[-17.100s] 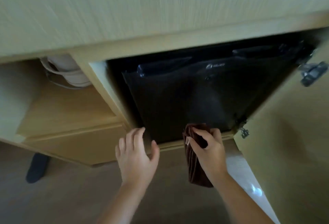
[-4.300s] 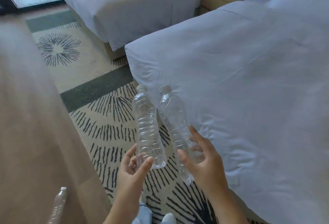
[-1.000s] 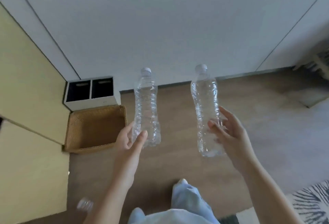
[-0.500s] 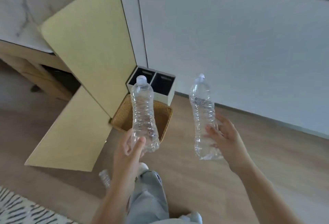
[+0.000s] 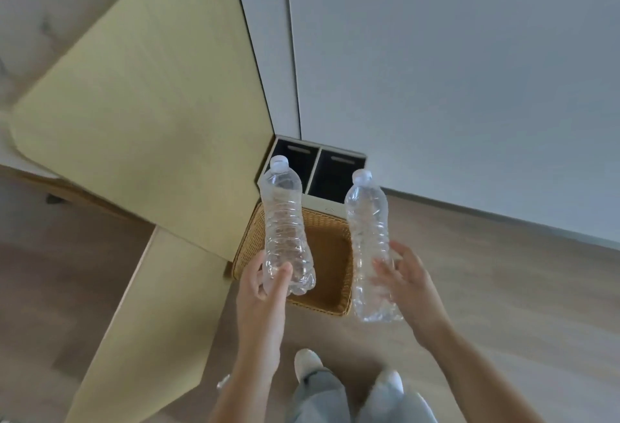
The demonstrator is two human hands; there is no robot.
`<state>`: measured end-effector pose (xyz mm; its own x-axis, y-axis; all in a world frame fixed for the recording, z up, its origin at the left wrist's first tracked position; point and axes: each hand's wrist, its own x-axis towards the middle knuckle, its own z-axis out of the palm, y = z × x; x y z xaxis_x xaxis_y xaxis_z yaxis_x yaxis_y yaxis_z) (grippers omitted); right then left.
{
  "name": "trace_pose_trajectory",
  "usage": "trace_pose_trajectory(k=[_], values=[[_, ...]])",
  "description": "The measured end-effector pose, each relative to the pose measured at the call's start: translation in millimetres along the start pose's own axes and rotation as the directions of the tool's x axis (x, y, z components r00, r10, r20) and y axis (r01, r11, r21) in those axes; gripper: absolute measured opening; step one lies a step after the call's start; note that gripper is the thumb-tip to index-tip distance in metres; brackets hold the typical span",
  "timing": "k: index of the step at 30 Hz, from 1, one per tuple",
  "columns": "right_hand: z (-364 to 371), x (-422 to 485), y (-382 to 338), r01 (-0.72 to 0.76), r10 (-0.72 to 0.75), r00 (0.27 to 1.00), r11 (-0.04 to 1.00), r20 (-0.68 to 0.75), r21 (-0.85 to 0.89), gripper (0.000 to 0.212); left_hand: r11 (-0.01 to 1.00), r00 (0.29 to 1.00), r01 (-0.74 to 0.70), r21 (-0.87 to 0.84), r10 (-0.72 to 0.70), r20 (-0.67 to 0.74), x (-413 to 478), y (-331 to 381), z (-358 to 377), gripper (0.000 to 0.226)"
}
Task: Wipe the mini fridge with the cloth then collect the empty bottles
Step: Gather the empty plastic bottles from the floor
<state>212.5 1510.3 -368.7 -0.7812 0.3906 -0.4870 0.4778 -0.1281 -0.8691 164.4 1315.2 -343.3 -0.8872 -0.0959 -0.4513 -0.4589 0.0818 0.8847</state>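
Now closer over wicker basket (image 5: pixel 330 301), left hand (image 5: pixel 265 288) gripping one empty bottle (image 5: pixel 285 221), right hand (image 5: pixel 407 285) loosely around second bottle (image 5: pixel 369 238); drop-off likely next.

Indoor room, wood-look floor (image 5: pixel 503 305), plain white wall (image 5: pixel 453 70), pale yellow cabinet panels (image 5: pixel 151 103), wicker basket (image 5: pixel 332 301), two-slot bin (image 5: pixel 327 202)

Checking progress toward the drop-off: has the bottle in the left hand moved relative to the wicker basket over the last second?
Yes. The left-hand bottle was right of the wicker basket; now it hangs over the basket's left part, held by the left hand.
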Motion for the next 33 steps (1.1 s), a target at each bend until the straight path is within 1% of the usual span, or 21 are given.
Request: trace_pose_trajectory(k=[2,6,14,17,20,23,26,28,30,33], values=[[10,27,15,-0.016,0.017,1.000,1.000,0.004,-0.015,0.044,0.999,0.999,0.040,-0.021,-0.040,0.005,25,-8,11,0.052],[24,83,58,-0.072,0.072,0.997,0.997,0.009,0.000,0.044,0.994,0.995,0.095,-0.049,-0.095,-0.005,77,-44,38,0.039],[46,187,191,-0.162,0.162,0.987,0.985,-0.012,-0.059,0.048,0.974,0.974,0.225,-0.010,-0.225,0.011,171,-162,60,0.066],[55,216,249,-0.229,0.229,0.973,0.970,-0.004,-0.081,0.050,0.964,0.964,0.263,0.023,-0.264,0.021,200,-219,59,0.067],[67,238,300,-0.298,0.299,0.954,0.950,0.004,-0.089,0.054,0.955,0.956,0.287,0.079,-0.291,0.043,226,-275,59,0.068],[78,262,347,-0.348,0.348,0.937,0.936,-0.005,-0.062,0.050,0.941,0.944,0.309,0.137,-0.321,0.073,254,-330,64,0.069],[89,285,389,-0.395,0.395,0.919,0.918,0.000,-0.029,0.057,0.931,0.940,0.301,0.207,-0.326,0.100,283,-381,70,0.074],[93,299,415,-0.423,0.423,0.906,0.906,-0.021,-0.014,0.059,0.925,0.934,0.307,0.224,-0.337,0.115,301,-413,75,0.072],[97,312,442,-0.447,0.447,0.894,0.894,-0.041,-0.001,0.056,0.923,0.929,0.310,0.226,-0.345,0.131,317,-442,80,0.070],[100,330,478,-0.473,0.471,0.879,0.881,-0.078,-0.021,0.057,0.923,0.927,0.308,0.230,-0.345,0.144,338,-480,88,0.065]])
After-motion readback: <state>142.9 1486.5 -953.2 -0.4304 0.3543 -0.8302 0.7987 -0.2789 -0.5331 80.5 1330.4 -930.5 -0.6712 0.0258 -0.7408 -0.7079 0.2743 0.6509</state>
